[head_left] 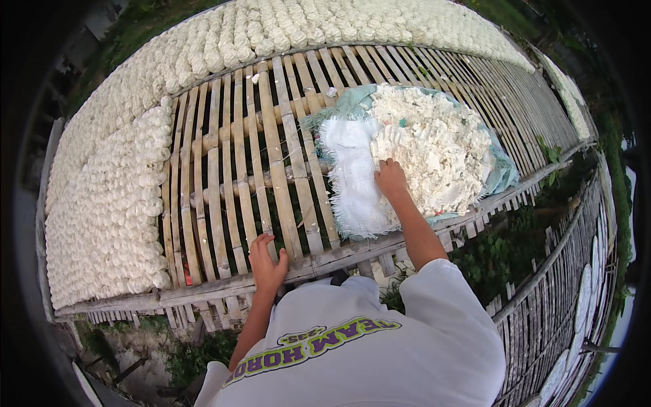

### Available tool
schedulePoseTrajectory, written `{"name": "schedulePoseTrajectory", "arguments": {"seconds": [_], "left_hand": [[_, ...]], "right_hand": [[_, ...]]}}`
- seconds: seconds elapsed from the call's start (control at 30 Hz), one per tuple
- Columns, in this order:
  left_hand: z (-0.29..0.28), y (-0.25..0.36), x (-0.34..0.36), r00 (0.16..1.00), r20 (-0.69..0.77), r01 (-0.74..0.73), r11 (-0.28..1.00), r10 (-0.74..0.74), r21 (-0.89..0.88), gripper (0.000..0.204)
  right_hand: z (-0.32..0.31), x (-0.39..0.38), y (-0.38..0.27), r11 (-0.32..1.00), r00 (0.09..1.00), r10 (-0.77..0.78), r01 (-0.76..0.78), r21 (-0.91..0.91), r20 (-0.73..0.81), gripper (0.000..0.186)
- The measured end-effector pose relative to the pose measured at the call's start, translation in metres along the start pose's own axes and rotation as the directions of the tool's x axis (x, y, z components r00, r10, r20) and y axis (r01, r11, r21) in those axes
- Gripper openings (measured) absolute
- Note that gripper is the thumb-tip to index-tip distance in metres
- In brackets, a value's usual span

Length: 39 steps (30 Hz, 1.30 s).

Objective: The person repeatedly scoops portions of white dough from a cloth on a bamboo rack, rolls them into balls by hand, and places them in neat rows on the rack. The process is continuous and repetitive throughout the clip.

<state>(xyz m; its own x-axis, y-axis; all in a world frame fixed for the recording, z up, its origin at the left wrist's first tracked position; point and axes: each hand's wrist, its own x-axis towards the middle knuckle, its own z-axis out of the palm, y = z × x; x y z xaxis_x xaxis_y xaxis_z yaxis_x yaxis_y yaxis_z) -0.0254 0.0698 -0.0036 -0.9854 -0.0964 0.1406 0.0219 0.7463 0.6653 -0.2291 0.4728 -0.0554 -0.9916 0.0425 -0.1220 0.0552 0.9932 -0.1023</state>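
A heap of white, crumbly, moist mash (434,146) lies on a spread-out woven sack (502,176), teal with frayed edges. A white woven flap (347,159) with fringed ends covers the bamboo on the heap's left side. At the border between flap and mash is my right hand (391,180). Its fingers are curled together against the mash, and whatever they pinch is hidden. My left hand (268,263) rests at the near edge of the bamboo slats (278,169), fingers apart, with nothing in it.
Tight rows of white lumps (271,30) cover the rack's far side, and more lumps (108,210) fill its left end. A bamboo pole (319,263) borders the near edge. Gaps run between the slats. Another slatted rack (542,339) stands at the right, with green plants (498,254) below.
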Motion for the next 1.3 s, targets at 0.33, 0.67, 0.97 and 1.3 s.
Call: {"name": "schedulePoseTrajectory", "arguments": {"seconds": [0.33, 0.67, 0.97, 1.3], "left_hand": [[0.002, 0.001, -0.001, 0.999, 0.033, -0.037, 0.999, 0.036, 0.023, 0.042], [0.038, 0.056, 0.041, 0.939, 0.342, 0.241, 0.785, -0.040, -0.570, 0.045], [0.051, 0.145, 0.083, 0.509, 0.855, 0.763, -0.409, -0.098, -0.501, 0.057], [0.039, 0.112, 0.068, 0.671, 0.742, 0.686, -0.387, 0.008, -0.616, 0.055]], "right_hand": [[0.011, -0.035, -0.020, 0.984, 0.976, 0.168, -0.157, 0.087, -0.141, 0.042], [-0.074, -0.076, 0.011, 0.013, 0.894, 0.386, -0.251, 0.968, 0.227, 0.074], [-0.103, -0.157, -0.124, -0.424, 0.986, -0.006, -0.152, 0.893, 0.166, 0.039], [-0.098, -0.169, -0.212, 0.484, 0.773, -0.211, 0.614, 0.623, -0.598, 0.026]]}}
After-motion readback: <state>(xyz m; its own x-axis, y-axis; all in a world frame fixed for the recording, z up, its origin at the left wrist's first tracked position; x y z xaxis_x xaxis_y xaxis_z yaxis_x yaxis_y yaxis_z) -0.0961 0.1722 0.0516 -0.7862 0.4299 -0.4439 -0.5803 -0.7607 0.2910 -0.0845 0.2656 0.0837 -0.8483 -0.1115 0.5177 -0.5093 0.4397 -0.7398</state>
